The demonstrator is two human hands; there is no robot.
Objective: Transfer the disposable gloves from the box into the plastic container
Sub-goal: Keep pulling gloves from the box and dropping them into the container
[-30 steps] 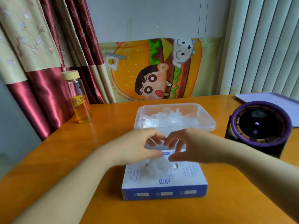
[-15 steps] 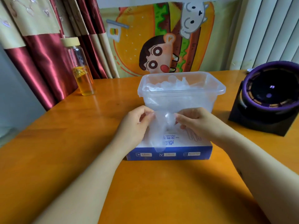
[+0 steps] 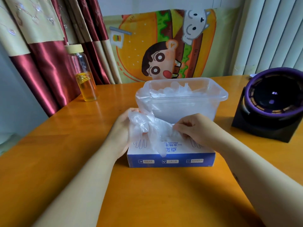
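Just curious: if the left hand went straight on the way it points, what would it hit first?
Probably the plastic container, at its near left corner. The left hand, gripping a glove, points away from the person towards it; depth is unclear from one view.

- Soft, even daylight, bright overall; the pale vertical blinds (image 3: 270, 38) at 2 o'clock glow brightest.
- The glossy orange wooden table (image 3: 147, 194) shows broad sheen toward 9 o'clock and dim shadows near 6 o'clock.
- The thin clear disposable glove (image 3: 146, 123) catches whitish glints.
- Wide-angle bending curves the edges; the cork-lidded glass bottle (image 3: 83, 74) at 10 o'clock looks smeared.
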